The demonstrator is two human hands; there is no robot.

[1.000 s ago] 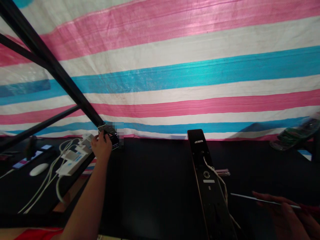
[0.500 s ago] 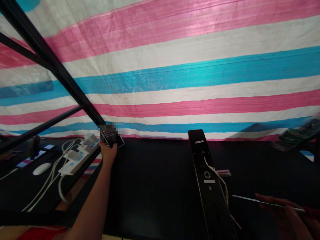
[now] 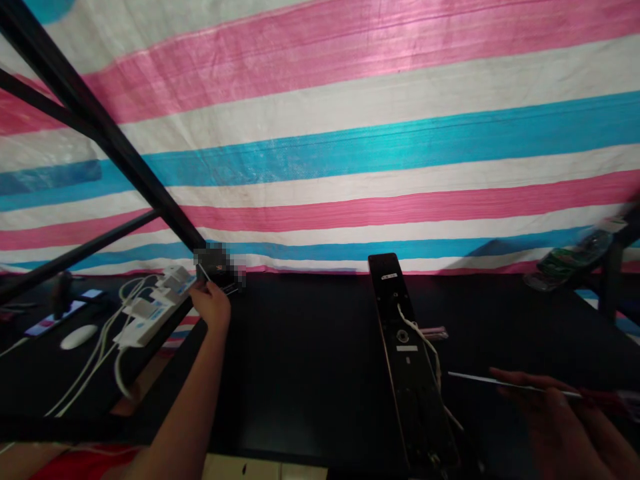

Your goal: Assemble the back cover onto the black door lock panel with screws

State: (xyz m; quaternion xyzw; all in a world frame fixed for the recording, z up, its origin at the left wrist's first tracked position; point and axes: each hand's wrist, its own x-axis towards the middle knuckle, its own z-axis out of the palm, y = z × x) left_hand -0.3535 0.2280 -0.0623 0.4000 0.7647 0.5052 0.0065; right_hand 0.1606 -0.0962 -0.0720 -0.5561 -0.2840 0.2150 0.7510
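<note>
At the far left edge of the black table, my left hand (image 3: 213, 305) is closed on a dark, flat phone (image 3: 227, 283) with a pale edge. The phone is partly blurred out, against the foot of a black post. My right hand (image 3: 560, 413), dim at the lower right, is closed around a screwdriver (image 3: 487, 379). Its long thin metal shaft points left, and a reddish handle lies mostly behind the fingers. Between my hands lies a long black panel (image 3: 400, 363), like an electronic door lock body, with a white cable (image 3: 421, 333) coming from it. The shaft tip is apart from the panel.
A small pinkish packet (image 3: 436, 333) lies beside the panel. A plastic bottle (image 3: 565, 260) lies at the back right. On the left table are a white power strip (image 3: 145, 323) with plugs, a white mouse (image 3: 79, 337) and a lit phone (image 3: 60, 317). A striped sheet (image 3: 350, 160) hangs behind.
The view has shifted slightly. My left hand has tilted the phone, so its face shows less. My right hand still holds the screwdriver, now slightly further left and higher in view.
</note>
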